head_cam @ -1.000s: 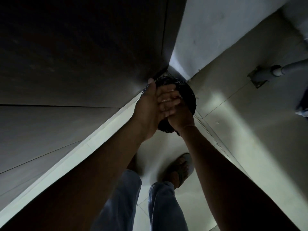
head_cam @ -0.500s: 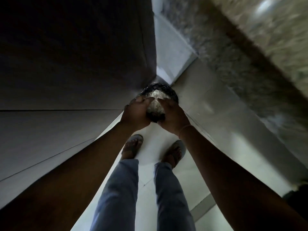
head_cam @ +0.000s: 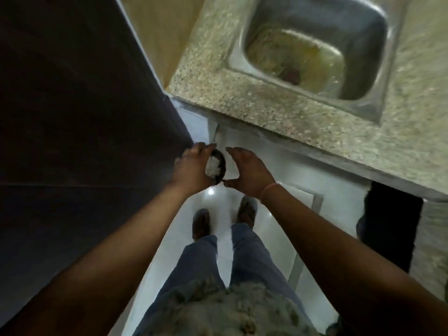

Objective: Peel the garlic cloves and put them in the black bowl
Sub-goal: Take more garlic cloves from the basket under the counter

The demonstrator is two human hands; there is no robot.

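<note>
My left hand (head_cam: 191, 169) grips the tilted black bowl (head_cam: 222, 158), whitish garlic (head_cam: 213, 168) inside, out over the floor. My right hand (head_cam: 248, 172) cups just beside it, fingers relaxed, holding nothing. A dark panel (head_cam: 84, 117) crowds my left; the counter (head_cam: 242, 105) and sink (head_cam: 363, 35) lie ahead.

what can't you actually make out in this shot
- Head view: the white contents of the black bowl are too small and soft to tell peeled cloves from skins.
- Head view: the left hand grips the bowl and hides much of its wall and underside.
- Head view: the sink is motion-blurred and cut off by the top edge, so what lies in it is unclear.
</note>
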